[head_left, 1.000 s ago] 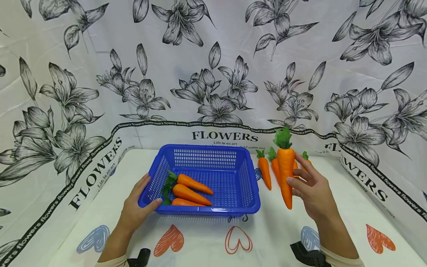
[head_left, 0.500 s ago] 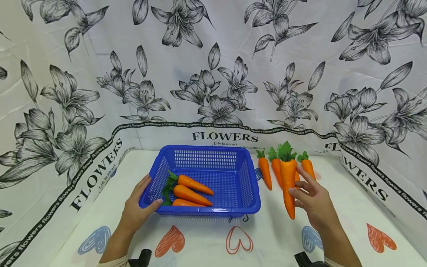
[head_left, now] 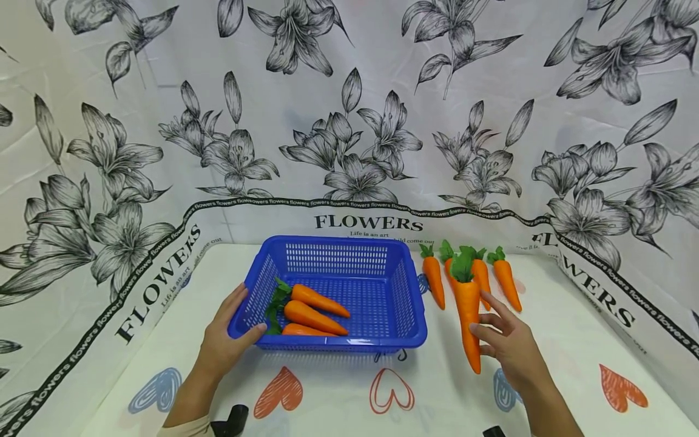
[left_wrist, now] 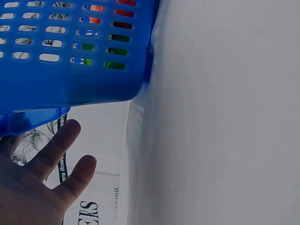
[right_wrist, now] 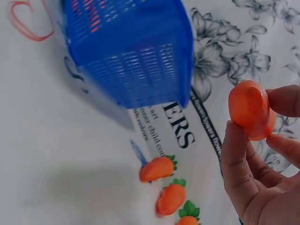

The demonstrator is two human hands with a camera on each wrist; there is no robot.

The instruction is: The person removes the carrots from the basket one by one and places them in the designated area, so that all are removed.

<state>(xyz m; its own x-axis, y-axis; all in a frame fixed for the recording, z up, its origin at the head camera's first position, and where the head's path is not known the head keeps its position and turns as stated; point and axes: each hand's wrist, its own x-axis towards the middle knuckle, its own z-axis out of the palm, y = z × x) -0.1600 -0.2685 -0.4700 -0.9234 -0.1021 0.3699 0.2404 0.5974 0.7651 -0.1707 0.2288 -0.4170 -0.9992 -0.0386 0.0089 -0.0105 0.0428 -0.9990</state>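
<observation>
My left hand (head_left: pixel 222 328) holds the near left corner of a blue plastic basket (head_left: pixel 341 342), its thumb over the rim; in the left wrist view two fingers (left_wrist: pixel 56 145) stretch out below the basket's rim. Inside, three orange carrots (head_left: pixel 315 317) with green tops lie at the left, the nearest partly hidden by the front wall. My right hand (head_left: pixel 510 343) pinches another carrot (head_left: pixel 467 318) between thumb and fingers, leafy top up and tip down, right of the basket. The right wrist view shows this carrot (right_wrist: pixel 248 110) from its tip end.
Several carrots lie in a row behind the held one: one by the basket (head_left: pixel 433 280), one partly covered, one further along (head_left: pixel 483 276) and one at the right end (head_left: pixel 505 282). A flower-printed cloth (head_left: pixel 360 121) hangs behind the white, heart-patterned table cover (head_left: pixel 327 394).
My right hand has lowered the held carrot toward me, so the carrots behind it show more. My left hand and the basket have stayed in place.
</observation>
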